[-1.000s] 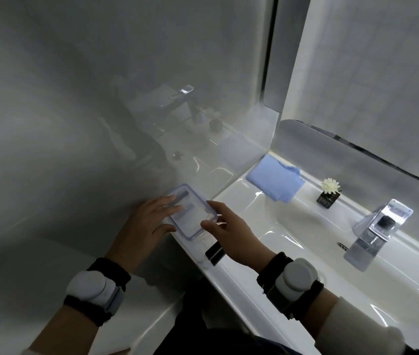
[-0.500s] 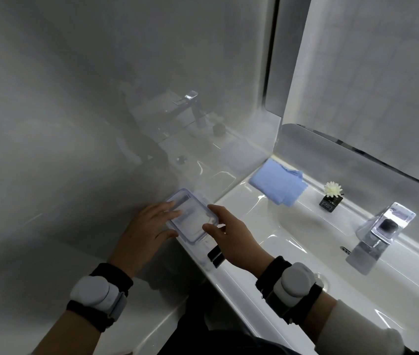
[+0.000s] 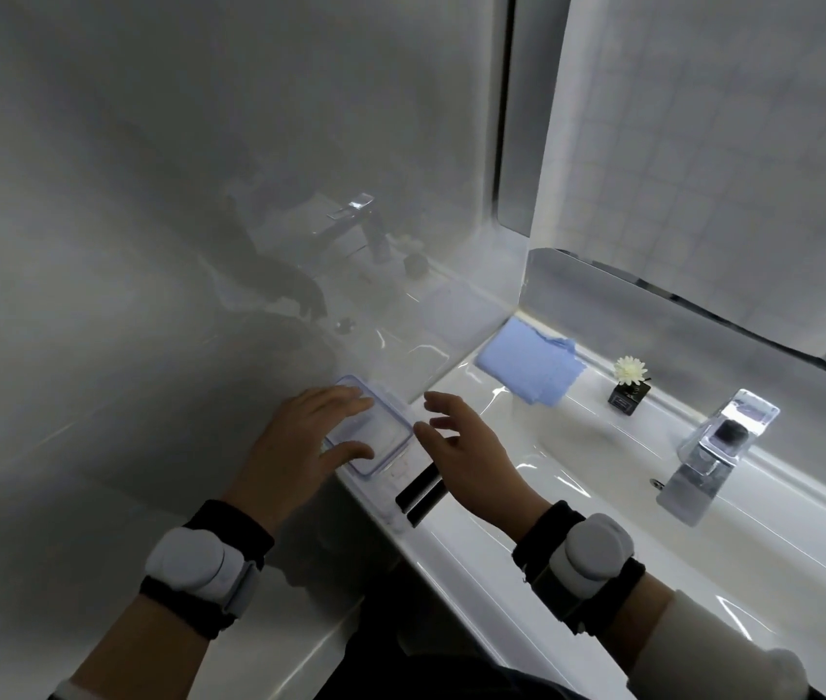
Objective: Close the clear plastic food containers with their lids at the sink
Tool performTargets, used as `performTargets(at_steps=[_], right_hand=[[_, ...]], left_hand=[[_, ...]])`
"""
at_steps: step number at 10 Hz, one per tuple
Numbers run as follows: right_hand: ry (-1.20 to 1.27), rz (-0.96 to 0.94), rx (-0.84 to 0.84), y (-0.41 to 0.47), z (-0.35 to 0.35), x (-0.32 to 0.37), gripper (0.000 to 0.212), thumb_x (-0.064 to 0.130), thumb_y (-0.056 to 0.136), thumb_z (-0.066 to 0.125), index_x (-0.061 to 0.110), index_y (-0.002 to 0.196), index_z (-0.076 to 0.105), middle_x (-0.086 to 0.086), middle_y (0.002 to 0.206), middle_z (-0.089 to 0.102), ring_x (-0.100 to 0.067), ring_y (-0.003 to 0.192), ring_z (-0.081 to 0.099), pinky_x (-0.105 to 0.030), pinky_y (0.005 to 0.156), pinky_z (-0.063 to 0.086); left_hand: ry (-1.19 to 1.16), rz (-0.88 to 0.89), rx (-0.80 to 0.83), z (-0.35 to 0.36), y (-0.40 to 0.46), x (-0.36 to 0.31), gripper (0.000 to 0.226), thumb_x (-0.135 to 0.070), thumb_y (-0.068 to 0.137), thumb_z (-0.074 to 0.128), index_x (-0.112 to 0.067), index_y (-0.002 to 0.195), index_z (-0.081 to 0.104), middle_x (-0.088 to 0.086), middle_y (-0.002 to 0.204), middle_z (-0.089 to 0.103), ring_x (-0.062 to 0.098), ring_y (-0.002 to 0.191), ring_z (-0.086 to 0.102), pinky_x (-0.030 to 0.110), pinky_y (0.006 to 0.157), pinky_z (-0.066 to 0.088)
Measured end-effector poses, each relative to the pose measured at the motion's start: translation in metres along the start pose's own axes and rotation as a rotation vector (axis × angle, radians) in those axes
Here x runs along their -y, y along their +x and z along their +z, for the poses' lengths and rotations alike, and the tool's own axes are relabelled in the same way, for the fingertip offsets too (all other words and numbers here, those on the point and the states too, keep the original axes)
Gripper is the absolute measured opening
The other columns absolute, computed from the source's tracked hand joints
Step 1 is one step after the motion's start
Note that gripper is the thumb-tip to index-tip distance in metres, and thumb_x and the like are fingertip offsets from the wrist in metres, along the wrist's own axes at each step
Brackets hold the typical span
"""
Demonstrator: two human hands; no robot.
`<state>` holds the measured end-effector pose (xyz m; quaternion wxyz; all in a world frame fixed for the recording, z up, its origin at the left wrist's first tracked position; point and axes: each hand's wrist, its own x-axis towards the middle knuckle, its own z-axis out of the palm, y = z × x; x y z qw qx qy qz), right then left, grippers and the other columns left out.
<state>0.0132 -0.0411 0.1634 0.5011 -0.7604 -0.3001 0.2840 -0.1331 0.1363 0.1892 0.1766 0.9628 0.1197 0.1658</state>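
A clear plastic container with its lid on top sits at the left end of the white sink counter, against the glossy side wall. My left hand lies flat on the lid's left side, fingers on top and thumb at the near edge. My right hand hovers just right of the container, fingers spread and empty. Whether the lid's clips are latched cannot be told.
A black-striped thing lies on the counter edge below the container. A folded blue cloth sits in the back corner, beside it a small flower in a black pot. A chrome faucet stands right of the basin.
My right hand has lifted off the lid's right edge and opened beside it. My left hand stays pressed on the lid.
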Motion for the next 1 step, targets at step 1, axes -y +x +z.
performTargets(at_steps=[1], right_hand=[[0.049,-0.003,-0.070,-0.0017,-0.0186,0.0036,0.039,0.034,0.100,0.058,0.023,0.138,0.056,0.011,0.140,0.060,-0.009,0.121,0.059,-0.018,0.094,0.048]], left_hand=[[-0.107,0.019,-0.033,0.0043,0.0130,-0.0208,0.048,-0.052,0.090,0.059,-0.023,0.129,0.062,-0.014,0.129,0.061,-0.011,0.121,0.043,0.009,0.107,0.028]])
